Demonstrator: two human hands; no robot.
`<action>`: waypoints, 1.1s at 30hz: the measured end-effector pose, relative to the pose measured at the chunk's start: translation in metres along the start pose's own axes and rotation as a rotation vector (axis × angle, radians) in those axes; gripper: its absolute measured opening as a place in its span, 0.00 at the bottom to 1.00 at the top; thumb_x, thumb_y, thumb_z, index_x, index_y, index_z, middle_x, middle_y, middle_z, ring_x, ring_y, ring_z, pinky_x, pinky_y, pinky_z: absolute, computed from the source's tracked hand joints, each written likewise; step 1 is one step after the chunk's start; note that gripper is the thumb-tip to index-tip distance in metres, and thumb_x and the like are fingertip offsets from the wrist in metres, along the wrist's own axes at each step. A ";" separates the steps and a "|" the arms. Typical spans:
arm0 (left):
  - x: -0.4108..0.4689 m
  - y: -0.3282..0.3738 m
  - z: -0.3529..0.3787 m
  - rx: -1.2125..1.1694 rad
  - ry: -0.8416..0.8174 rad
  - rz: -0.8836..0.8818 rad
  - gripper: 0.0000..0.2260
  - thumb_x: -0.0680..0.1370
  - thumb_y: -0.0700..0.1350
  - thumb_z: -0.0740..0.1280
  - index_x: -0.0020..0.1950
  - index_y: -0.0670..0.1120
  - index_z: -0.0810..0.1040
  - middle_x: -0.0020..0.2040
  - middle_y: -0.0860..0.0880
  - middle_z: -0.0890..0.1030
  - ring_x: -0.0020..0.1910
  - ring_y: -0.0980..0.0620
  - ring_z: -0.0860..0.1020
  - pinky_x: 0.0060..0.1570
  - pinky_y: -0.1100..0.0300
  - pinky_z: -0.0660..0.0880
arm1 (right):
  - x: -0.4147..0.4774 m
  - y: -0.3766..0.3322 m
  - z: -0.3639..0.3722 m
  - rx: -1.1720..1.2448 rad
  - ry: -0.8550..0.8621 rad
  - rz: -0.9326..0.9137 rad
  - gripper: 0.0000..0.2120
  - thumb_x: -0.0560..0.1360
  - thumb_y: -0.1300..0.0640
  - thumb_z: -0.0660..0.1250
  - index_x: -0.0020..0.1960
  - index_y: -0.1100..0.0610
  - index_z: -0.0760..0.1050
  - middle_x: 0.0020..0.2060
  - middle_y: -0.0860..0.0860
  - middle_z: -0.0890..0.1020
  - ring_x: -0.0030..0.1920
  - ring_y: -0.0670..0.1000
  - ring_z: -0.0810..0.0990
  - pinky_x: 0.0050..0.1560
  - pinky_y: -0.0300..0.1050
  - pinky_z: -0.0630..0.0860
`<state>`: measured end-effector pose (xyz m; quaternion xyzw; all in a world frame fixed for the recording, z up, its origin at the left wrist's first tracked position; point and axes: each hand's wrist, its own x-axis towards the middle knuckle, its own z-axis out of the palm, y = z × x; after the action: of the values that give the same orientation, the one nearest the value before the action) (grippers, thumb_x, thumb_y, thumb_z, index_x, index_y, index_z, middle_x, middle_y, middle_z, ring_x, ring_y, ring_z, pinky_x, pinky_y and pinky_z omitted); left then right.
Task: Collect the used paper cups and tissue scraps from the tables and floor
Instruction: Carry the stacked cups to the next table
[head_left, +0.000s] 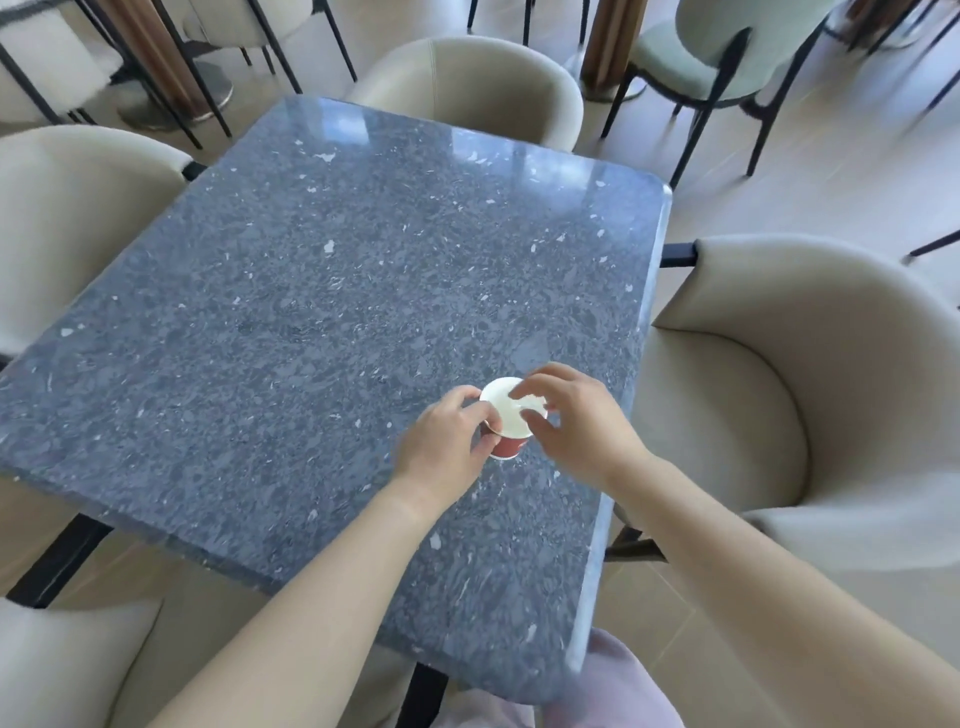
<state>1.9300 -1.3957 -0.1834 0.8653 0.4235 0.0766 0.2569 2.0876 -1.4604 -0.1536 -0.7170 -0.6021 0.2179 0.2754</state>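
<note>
The dark speckled bench carries only one task item that shows: a red paper cup with a white inside, standing near the bench's near right part, between the two hands. The left hand curls around the cup's left wall, its fingers pressed against the rim and side. The right hand reaches over the mouth, thumb and forefinger pinching a white tissue scrap that sits at the opening (whether it is going in or merely lying on the rim, I cannot tell). The rest of the bench top looks free of cups and scraps, so this bench seems nearly done once the cup is lifted away. The floor seen around the beige chairs shows no litter either. Other tables lie mostly outside the view, so how much collecting remains there cannot be judged.
</note>
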 end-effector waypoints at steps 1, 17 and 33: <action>0.002 0.005 0.000 -0.012 0.005 0.018 0.02 0.75 0.48 0.67 0.47 0.53 0.76 0.62 0.55 0.73 0.54 0.49 0.75 0.45 0.53 0.76 | -0.005 0.002 -0.004 -0.012 0.003 0.015 0.10 0.73 0.64 0.65 0.52 0.54 0.78 0.52 0.49 0.79 0.46 0.49 0.77 0.49 0.42 0.74; 0.011 0.183 0.031 -0.112 0.036 0.411 0.05 0.72 0.48 0.70 0.45 0.51 0.75 0.60 0.55 0.74 0.56 0.52 0.75 0.47 0.59 0.73 | -0.155 0.078 -0.129 -0.127 0.367 0.171 0.08 0.70 0.56 0.71 0.49 0.53 0.79 0.55 0.51 0.75 0.49 0.53 0.78 0.45 0.43 0.74; -0.053 0.516 0.187 -0.374 -0.110 0.643 0.06 0.73 0.45 0.68 0.47 0.51 0.72 0.56 0.58 0.73 0.52 0.61 0.72 0.51 0.59 0.74 | -0.406 0.245 -0.324 -0.089 0.684 0.343 0.06 0.71 0.58 0.71 0.47 0.49 0.79 0.53 0.45 0.73 0.48 0.46 0.76 0.49 0.45 0.78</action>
<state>2.3197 -1.7707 -0.0757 0.8951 0.0943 0.1826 0.3957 2.4052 -1.9327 -0.0784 -0.8499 -0.3553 -0.0174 0.3887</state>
